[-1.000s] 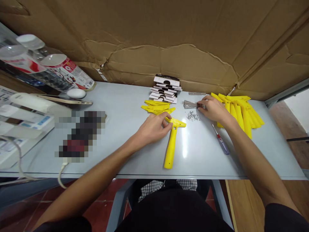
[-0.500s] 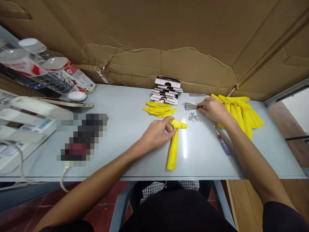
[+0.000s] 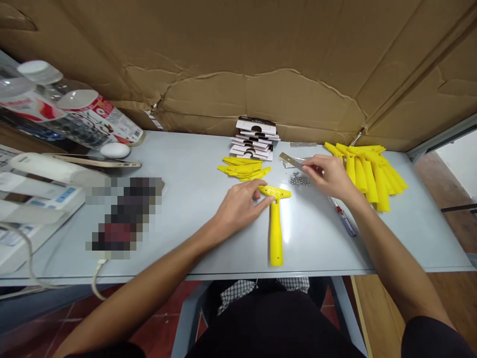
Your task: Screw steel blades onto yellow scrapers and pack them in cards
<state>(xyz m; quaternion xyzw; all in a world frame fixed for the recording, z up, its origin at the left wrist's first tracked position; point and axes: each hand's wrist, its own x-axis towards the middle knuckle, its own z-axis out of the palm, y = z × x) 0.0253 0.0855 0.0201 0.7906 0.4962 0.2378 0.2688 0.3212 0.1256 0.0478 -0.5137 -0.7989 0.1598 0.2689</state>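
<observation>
My left hand (image 3: 242, 204) grips the head of a yellow scraper handle (image 3: 276, 231) between thumb and fingers; the T-shaped piece lies on the table, its grip toward me. My right hand (image 3: 328, 175) pinches one end of a flat metal blade (image 3: 291, 161), lifted above the table and pointing to the left. Beneath the blade is a clear plastic sleeve (image 3: 283, 164), partly hidden. A small heap of screws or nuts (image 3: 299, 179) lies between the hands. Close to my right wrist rests a screwdriver (image 3: 346, 222) with a clear purplish handle.
Yellow head pieces (image 3: 244, 168) lie in front of a stack of folded white-and-black cards (image 3: 255, 139). Several more yellow handles (image 3: 372, 174) are piled at the right. Bottles (image 3: 100, 112), a white mouse (image 3: 115, 150) and a blurred-out device (image 3: 122, 216) with a cable occupy the left.
My right hand has lifted a blade off the table and drawn it slightly toward me. The yellow handle under my left hand has swung its lower end to the right.
</observation>
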